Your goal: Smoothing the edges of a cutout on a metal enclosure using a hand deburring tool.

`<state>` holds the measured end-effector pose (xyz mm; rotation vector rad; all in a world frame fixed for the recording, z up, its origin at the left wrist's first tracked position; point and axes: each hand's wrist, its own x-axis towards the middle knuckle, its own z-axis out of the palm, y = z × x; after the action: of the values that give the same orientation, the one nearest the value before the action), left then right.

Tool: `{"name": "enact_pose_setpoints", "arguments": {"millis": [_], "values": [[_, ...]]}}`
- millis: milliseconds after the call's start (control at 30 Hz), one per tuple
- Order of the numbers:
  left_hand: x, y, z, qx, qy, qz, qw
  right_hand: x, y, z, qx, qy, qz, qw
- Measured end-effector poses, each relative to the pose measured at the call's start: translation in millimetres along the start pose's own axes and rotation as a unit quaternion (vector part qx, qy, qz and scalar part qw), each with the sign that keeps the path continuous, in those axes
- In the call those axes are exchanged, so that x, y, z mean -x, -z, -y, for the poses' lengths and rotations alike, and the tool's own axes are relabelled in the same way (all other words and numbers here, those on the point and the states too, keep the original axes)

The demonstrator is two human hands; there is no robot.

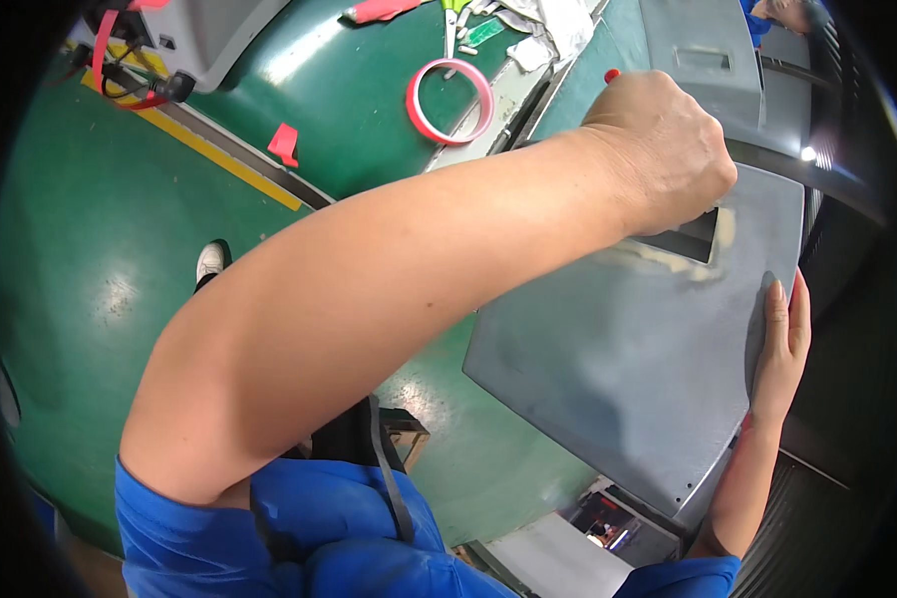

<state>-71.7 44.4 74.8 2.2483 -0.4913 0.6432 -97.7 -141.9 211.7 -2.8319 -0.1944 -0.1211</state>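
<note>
A grey panel [608, 349] stands tilted in front of me, with a rectangular cutout [703, 239] and pale filler smears around it. My left arm reaches across the view, and my left hand [663, 149] is closed in a fist above the cutout. A small red tip [611, 76] shows beside that fist; whatever lies inside the fingers is hidden. At the panel's right edge, my right hand [782, 344] grips the border, its thumb side on the grey face.
A red tape roll [411, 112], green-handled scissors [449, 35] and crumpled white cloth [565, 25] lie at the top. A red scrap [283, 145] is left of them. Another grey panel [703, 60] stands beyond. Another person's hand [789, 14] appears top right.
</note>
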Motion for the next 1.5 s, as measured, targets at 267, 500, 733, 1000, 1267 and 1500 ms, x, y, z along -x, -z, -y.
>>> {"name": "enact_pose_setpoints", "arguments": {"millis": [267, 500, 733, 1000, 1267, 1500], "values": [[-7, -17, -2, 0.000, -0.040, -0.061, 0.997, 2, -5, 5, 0.022, -0.002, -0.021, 1.000], [-9, -8, -2, 0.001, -0.041, -0.069, 0.997, -7, -6, 7, -0.026, -0.024, -0.003, 0.999], [-12, -10, -11, -0.001, -0.033, -0.073, 0.997, -6, -7, 7, -0.027, -0.019, -0.001, 0.999], [-7, -2, -11, -0.024, -0.010, -0.051, 0.998, -6, -4, 7, -0.039, -0.026, 0.021, 0.999], [-11, -2, -19, -0.038, -0.007, -0.018, 0.999, -3, -5, 4, -0.036, -0.005, 0.007, 0.999], [-9, -10, -16, -0.026, 0.008, -0.054, 0.998, -6, -4, 1, -0.053, -0.007, 0.024, 0.998]]}}
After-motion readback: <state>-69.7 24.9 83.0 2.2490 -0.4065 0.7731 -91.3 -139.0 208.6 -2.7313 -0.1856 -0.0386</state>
